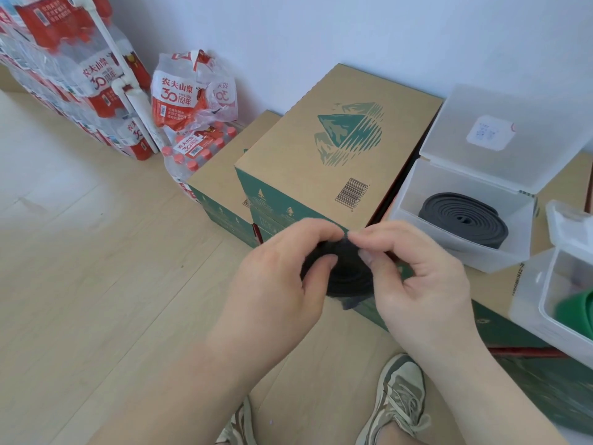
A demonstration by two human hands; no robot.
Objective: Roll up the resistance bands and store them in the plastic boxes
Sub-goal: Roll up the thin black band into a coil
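While we stand over the wooden floor (96, 252), we hold a partly rolled black resistance band (348, 279) in the air between both hands, in front of the near corner of the tall cardboard carton (337, 139). Our left hand (279, 274) curls its fingers and thumb round the left side of the coil. Our right hand (417, 277) pinches the coil's upper edge between thumb and forefinger, with the other fingers curled below. A short loose end of the band hangs under the coil. To the right, a low carton (494, 284) carries two translucent plastic boxes. The first plastic box (414, 220) stands at the carton's left edge with its hinged lid (519, 146) raised upright, and a fully rolled black band (462, 220) lies flat inside it. The second plastic box (529, 303) stands nearer to us at the carton's right side, cut off by the frame edge, and a green band (576, 308) shows inside it. A smaller carton (224, 178) sits left of the tall one, and shrink-wrapped packs of bottled water (189, 101) stand against the wall beyond it. Our two shoes (401, 399) show on the floor below the hands.
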